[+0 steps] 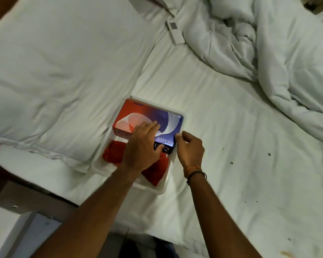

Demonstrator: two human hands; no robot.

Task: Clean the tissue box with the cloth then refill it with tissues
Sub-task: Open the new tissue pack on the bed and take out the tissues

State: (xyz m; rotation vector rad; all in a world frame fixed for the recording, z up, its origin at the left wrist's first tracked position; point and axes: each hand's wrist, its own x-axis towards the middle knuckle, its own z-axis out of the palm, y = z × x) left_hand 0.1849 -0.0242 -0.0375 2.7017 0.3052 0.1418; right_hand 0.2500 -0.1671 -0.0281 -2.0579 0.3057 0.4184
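— Where's the tissue box (147, 118)?
— Flat in my white tray (162, 190), red fading to blue, "PREMIER" printed on it.
— And the cloth (153, 173)?
— Red, crumpled beside it, nearer me.

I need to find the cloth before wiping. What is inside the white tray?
Inside the white tray are a red and blue tissue pack and a red cloth, partly covered by the left hand. Anything beneath them is hidden.
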